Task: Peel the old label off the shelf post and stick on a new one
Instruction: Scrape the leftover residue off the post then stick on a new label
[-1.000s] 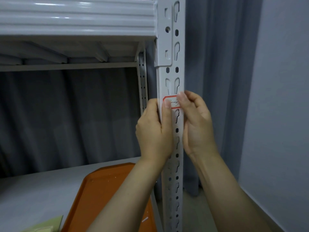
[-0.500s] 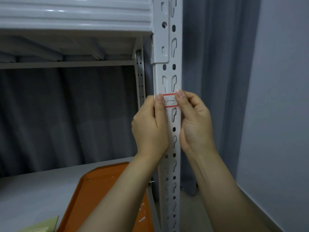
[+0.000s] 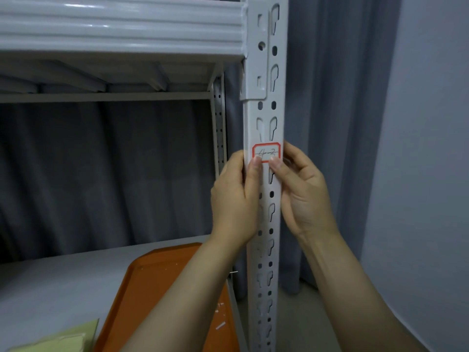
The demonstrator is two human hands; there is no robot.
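A white label with a red border and handwritten marks (image 3: 266, 152) lies flat on the front of the white slotted shelf post (image 3: 266, 110). My left hand (image 3: 236, 199) wraps the post's left side, its thumb tip pressing the label's lower left corner. My right hand (image 3: 304, 194) holds the post's right side, thumb tip on the label's lower right edge. Neither hand holds a loose object.
An orange tray (image 3: 162, 295) with small white paper scraps sits on the lower grey shelf (image 3: 50, 288). A pale yellow-green sheet (image 3: 63, 339) lies at the bottom left. The upper shelf beam (image 3: 121, 26) is overhead. Grey curtains hang behind, a wall stands at right.
Both thumbs slid down from covering the label's sides to its lower edge, so the whole label now shows. The view shifted slightly.
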